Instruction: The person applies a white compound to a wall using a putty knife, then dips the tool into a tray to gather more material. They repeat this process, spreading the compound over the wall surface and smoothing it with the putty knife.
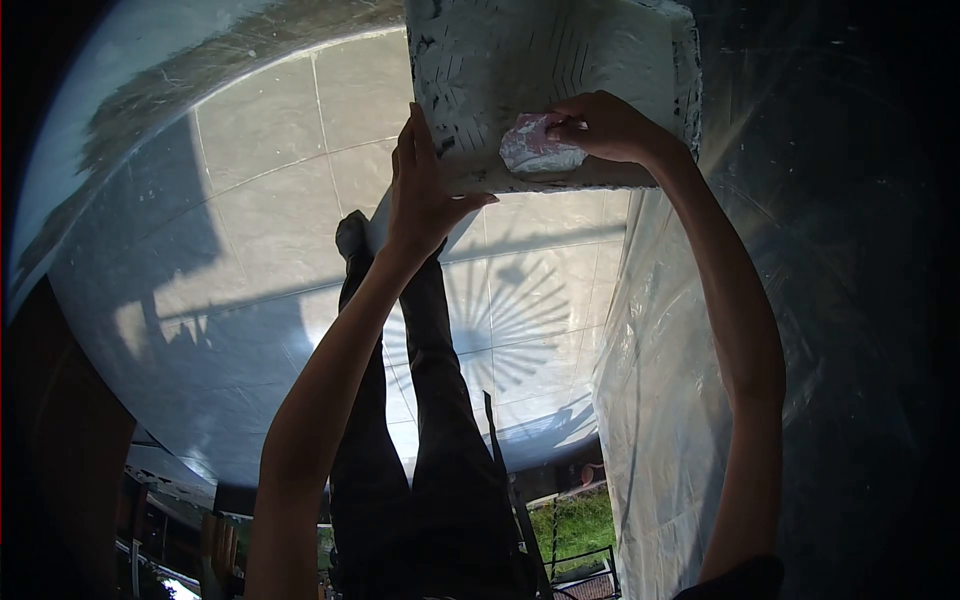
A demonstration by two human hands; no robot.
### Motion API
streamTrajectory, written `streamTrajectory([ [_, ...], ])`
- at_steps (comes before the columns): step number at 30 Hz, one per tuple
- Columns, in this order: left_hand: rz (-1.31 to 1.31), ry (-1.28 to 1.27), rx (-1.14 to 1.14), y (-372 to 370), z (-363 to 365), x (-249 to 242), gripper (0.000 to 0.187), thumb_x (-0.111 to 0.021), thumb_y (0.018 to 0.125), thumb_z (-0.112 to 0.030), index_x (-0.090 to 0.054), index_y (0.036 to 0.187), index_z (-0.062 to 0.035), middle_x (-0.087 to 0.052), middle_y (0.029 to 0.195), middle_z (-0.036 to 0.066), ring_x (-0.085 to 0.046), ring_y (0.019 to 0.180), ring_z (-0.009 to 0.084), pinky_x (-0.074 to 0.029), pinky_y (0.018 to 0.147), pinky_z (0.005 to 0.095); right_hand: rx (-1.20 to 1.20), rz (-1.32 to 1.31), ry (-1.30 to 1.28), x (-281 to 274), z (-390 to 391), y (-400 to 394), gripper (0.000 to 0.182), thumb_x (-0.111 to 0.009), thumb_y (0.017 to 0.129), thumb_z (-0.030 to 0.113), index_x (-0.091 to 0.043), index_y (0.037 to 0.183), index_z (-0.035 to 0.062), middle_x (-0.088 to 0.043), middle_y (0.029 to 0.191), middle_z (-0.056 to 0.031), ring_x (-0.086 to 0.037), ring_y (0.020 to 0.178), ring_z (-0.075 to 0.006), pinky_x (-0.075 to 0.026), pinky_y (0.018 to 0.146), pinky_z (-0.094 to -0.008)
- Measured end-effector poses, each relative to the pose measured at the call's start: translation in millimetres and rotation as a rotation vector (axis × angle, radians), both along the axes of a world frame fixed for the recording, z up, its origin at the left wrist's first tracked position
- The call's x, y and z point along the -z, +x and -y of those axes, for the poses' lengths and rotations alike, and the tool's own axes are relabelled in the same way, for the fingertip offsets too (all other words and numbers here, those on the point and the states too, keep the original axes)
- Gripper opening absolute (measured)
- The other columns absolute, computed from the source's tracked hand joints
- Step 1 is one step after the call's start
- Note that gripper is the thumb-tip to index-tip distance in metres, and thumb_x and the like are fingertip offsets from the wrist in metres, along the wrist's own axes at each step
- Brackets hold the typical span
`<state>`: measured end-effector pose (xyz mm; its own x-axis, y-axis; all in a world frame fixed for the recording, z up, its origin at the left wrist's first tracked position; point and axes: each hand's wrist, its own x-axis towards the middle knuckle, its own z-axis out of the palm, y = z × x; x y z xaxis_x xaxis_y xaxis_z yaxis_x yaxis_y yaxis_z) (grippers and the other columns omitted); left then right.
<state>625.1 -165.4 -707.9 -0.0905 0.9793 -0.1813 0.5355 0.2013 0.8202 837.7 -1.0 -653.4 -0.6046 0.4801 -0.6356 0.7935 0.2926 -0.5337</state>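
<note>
At the top centre is a pale, rough-faced panel [600,60] with dark marks and chipped, dark edges. My left hand [425,185] is at its lower left corner, with the fingers up along the left edge and the thumb out under the bottom edge; it grips the panel there. My right hand [605,125] pinches a crumpled pink and white piece [535,147], which looks like a cloth or wrapper, against the lower part of the panel's face.
Large pale tiles [270,130] lie below, crossed by shadows. Clear plastic sheeting [680,400] hangs at the right. A curved, smeared surface [150,80] is at the upper left. My legs in dark trousers [430,370] and green grass [585,525] show lower down.
</note>
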Motion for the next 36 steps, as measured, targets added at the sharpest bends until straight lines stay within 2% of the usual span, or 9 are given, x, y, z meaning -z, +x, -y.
streamTrajectory([
  [10,-0.005,0.031,0.013,-1.6,0.0,1.0,0.139,-0.095,0.053,-0.027,-0.003,0.153,0.0032,-0.026,0.149,0.028,-0.033,0.136,0.0447,-0.035,0.111,0.0512,0.004,0.158,-0.295,-10.1,-24.8,-8.2,0.036,-0.065,0.094,0.033,-0.066,0.118,0.0056,-0.069,0.096,-0.0093,-0.062,0.086,-0.0197,-0.048,0.08,-0.0344],
  [16,-0.022,0.053,0.022,-9.4,-2.1,-12.3,0.127,-0.091,0.062,-0.027,-0.008,0.152,0.0044,-0.024,0.149,0.029,-0.029,0.14,0.0423,-0.034,0.113,0.0495,0.253,0.038,-0.396,-43.7,-20.7,-2.2,0.041,-0.066,0.093,0.037,-0.066,0.119,0.0052,-0.067,0.093,-0.0036,-0.055,0.076,-0.0111,-0.048,0.072,-0.0277],
  [19,0.019,0.05,-0.063,-19.9,-5.9,-28.5,0.114,-0.086,0.071,-0.027,-0.012,0.152,0.0037,-0.022,0.15,0.028,-0.028,0.141,0.04,-0.033,0.114,0.0488,0.413,-0.105,-0.439,-54.7,-19.9,2.2,0.044,-0.067,0.093,0.039,-0.065,0.121,0.0046,-0.066,0.096,-0.0012,-0.052,0.074,-0.0081,-0.046,0.068,-0.0254],
  [21,0.0,0.17,-0.098,-31.6,-14.9,-40.8,0.098,-0.08,0.08,-0.024,-0.017,0.151,0.0009,-0.024,0.152,0.024,-0.029,0.141,0.0367,-0.034,0.112,0.0478,0.502,-0.27,-0.357,-73.3,-17.0,-1.6,0.047,-0.067,0.093,0.038,-0.062,0.124,0.003,-0.067,0.104,-0.0063,-0.06,0.094,-0.0136,-0.05,0.08,-0.0307],
  [25,0.038,0.25,-0.17,-59.1,-30.7,-85.5,0.084,-0.074,0.086,-0.019,-0.023,0.15,-0.0014,-0.029,0.152,0.02,-0.032,0.141,0.0339,-0.037,0.109,0.0465,0.566,-0.391,-0.332,-126.1,-19.4,-26.9,0.045,-0.068,0.092,0.035,-0.062,0.125,0.0044,-0.066,0.108,-0.0055,-0.06,0.099,-0.0134,-0.049,0.085,-0.0314],
  [29,-0.041,0.416,-0.228,-94.7,-42.3,-139.4,0.074,-0.07,0.09,-0.015,-0.026,0.149,-0.0043,-0.035,0.15,0.018,-0.036,0.139,0.0315,-0.039,0.106,0.0459,0.582,-0.571,-0.409,-198.4,-28.2,-60.6,0.045,-0.068,0.094,0.029,-0.058,0.129,0.0023,-0.067,0.111,-0.0046,-0.064,0.1,-0.0116,-0.054,0.085,-0.0292],
  [31,-0.051,0.451,-0.255,-121.5,-47.9,-177.5,0.074,-0.069,0.09,-0.014,-0.026,0.15,-0.0055,-0.034,0.15,0.017,-0.036,0.139,0.0311,-0.039,0.107,0.046,0.592,-0.695,-0.376,-240.5,-28.5,-87.4,0.039,-0.065,0.096,0.031,-0.062,0.124,0.0041,-0.067,0.106,-0.0051,-0.064,0.092,-0.0116,-0.052,0.078,-0.0275],
  [33,-0.067,0.476,-0.294,-149.0,-51.9,-220.4,0.074,-0.068,0.091,-0.013,-0.025,0.151,-0.0068,-0.034,0.15,0.016,-0.035,0.14,0.0304,-0.039,0.107,0.046,0.564,-0.73,-0.413,-287.1,-35.0,-108.3,0.037,-0.063,0.097,0.026,-0.06,0.123,0.0001,-0.067,0.107,-0.0066,-0.067,0.098,-0.0136,-0.057,0.085,-0.032],
  [36,-0.112,0.605,-0.336,-191.4,-54.1,-287.4,0.072,-0.068,0.091,-0.012,-0.026,0.15,-0.0073,-0.034,0.151,0.015,-0.034,0.14,0.0297,-0.039,0.107,0.0469,0.514,-0.812,-0.372,-345.2,-42.4,-136.8,0.035,-0.061,0.098,0.024,-0.059,0.123,-0.0009,-0.066,0.108,-0.0096,-0.067,0.098,-0.0153,-0.058,0.085,-0.0334],
])
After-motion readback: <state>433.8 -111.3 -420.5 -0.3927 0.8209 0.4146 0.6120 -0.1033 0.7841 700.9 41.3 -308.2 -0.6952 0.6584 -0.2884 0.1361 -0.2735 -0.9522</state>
